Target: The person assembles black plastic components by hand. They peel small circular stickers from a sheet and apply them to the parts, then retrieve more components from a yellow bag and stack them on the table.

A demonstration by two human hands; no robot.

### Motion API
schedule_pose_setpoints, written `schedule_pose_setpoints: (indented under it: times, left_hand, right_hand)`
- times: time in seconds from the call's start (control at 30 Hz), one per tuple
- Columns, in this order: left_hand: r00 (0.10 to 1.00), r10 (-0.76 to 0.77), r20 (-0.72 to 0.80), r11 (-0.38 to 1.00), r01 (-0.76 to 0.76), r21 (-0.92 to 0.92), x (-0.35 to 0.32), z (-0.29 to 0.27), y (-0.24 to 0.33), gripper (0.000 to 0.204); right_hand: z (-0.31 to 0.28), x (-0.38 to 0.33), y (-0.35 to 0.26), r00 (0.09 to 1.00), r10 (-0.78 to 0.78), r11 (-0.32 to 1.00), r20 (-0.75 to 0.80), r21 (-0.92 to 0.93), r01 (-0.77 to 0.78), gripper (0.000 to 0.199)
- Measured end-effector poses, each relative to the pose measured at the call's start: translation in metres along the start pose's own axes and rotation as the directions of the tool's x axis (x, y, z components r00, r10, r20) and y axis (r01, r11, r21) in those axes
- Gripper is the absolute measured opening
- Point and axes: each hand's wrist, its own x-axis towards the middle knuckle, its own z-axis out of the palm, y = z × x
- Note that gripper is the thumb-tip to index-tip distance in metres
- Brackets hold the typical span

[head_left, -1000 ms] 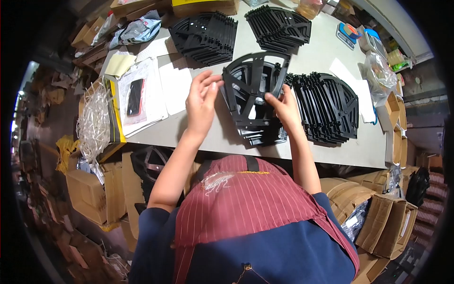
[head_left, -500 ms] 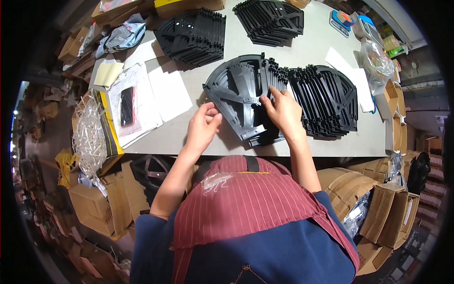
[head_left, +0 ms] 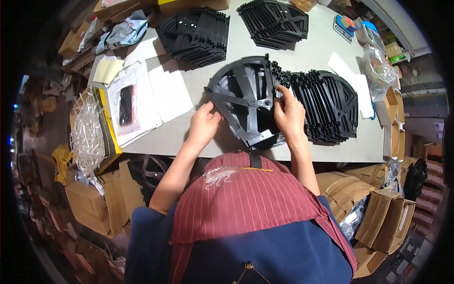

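Note:
A black fan-shaped plastic frame with spokes (head_left: 250,102) is in front of me, at the left end of a row of similar frames (head_left: 326,106). My right hand (head_left: 290,116) grips its right edge, fingers curled at the upper part of that edge; the thumb side is partly hidden against the frame. At the frame's lower left edge is my left hand (head_left: 204,124), its fingers bent and the thumb apart. Whether its fingertips touch the rim is hard to see.
Two more stacks of black frames lie farther back, one left (head_left: 194,37) and one right (head_left: 274,23). Papers with a phone (head_left: 126,105) lie left, beside a box of shredded packing strips (head_left: 88,137). A plastic bag (head_left: 378,68) and cardboard boxes line the right.
The front frame has turned slightly and shifted a little right, its spokes now facing up more. My right hand moved from its hub area to its right edge; the left stayed near the rim.

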Motion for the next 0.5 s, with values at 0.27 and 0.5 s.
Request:
schedule_pose_setpoints:
  times: [0.27,0.5]
  left_hand:
    - [0.996,-0.084,0.014,0.981,0.085,-0.173,0.003,-0.005,0.01,0.05]
    - [0.98,-0.172,0.099,0.961,0.145,0.236,-0.005,0.002,0.053,0.062]
  right_hand:
    - [0.009,0.009,-0.011,0.977,0.074,0.97,0.202,-0.242,-0.023,0.022]
    - [0.01,0.015,-0.003,0.956,0.05,0.972,0.289,-0.233,0.019,0.024]
